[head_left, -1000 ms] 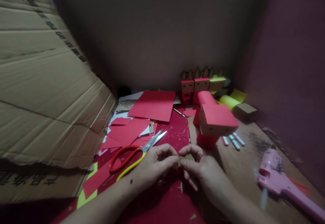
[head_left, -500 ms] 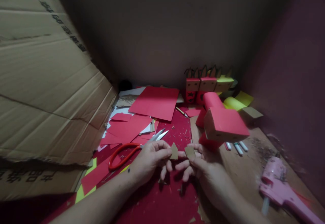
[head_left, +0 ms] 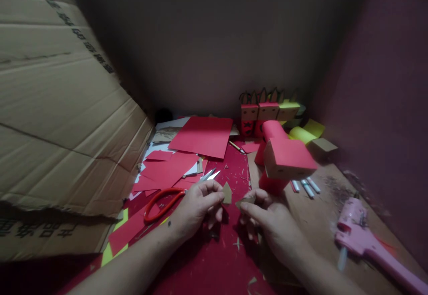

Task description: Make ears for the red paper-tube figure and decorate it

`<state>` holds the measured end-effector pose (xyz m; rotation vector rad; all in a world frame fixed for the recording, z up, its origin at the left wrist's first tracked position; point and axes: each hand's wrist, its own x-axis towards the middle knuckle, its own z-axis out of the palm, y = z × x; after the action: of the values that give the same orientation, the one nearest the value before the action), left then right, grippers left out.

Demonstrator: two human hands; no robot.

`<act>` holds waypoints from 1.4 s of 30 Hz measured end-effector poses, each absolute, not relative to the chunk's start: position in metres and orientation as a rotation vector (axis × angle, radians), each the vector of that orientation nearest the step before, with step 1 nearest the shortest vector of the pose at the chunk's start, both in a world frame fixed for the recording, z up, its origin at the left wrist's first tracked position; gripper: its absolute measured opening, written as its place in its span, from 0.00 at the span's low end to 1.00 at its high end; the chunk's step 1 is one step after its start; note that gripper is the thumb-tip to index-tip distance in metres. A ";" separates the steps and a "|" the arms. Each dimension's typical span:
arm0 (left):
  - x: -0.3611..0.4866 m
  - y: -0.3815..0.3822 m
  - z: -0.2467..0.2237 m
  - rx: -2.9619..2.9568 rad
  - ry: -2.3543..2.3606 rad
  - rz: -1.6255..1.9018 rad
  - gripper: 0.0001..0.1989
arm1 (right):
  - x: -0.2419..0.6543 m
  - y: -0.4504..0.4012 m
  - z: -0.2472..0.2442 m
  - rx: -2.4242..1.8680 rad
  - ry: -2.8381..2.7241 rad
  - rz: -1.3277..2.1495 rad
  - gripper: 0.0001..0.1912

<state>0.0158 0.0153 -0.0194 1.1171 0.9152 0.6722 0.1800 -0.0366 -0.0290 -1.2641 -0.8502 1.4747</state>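
Between the thumb and fingers of my left hand (head_left: pixel 204 202) is a small pointed cardboard piece (head_left: pixel 227 193), its tip upward. My right hand (head_left: pixel 262 212) pinches a second small cardboard piece (head_left: pixel 246 201), partly covered by the thumb and turned at an angle. The two pieces are a short way apart. Just left of my left hand lie scissors (head_left: pixel 163 193) with red handles, blades pointing up and right. Behind my right hand stands a red paper animal figure (head_left: pixel 288 154) with a boxy cardboard-fronted head.
Red paper sheets (head_left: pixel 203 136) are piled at the back left, beside a large cardboard sheet (head_left: pixel 67 107). Smaller finished figures (head_left: pixel 267 111) line the back wall. At right are a pink glue gun (head_left: pixel 354 226), markers (head_left: pixel 306 188) and rolled yellow paper (head_left: pixel 301 135).
My right hand has tilted its cardboard piece and closed its fingers more, moving slightly away from my left hand. The view has shifted a little.
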 end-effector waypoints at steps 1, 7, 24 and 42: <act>0.016 0.014 -0.019 1.130 0.912 0.662 0.10 | 0.180 -0.037 -0.029 -1.267 -0.864 1.488 0.10; 0.018 0.012 -0.018 1.213 0.933 0.641 0.10 | 0.178 -0.039 -0.027 -1.274 -0.897 1.453 0.08; 0.011 0.015 -0.010 1.955 1.256 0.615 0.05 | 0.180 -0.040 -0.030 -1.137 -0.838 1.464 0.07; -0.072 0.010 -0.013 2.452 1.738 0.121 0.19 | 0.190 -0.042 0.002 -0.767 -0.812 1.690 0.08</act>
<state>-0.0722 0.0099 -0.0130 2.4520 1.7380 0.1205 0.1900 -0.0423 0.0017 -0.7673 -0.8122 1.6900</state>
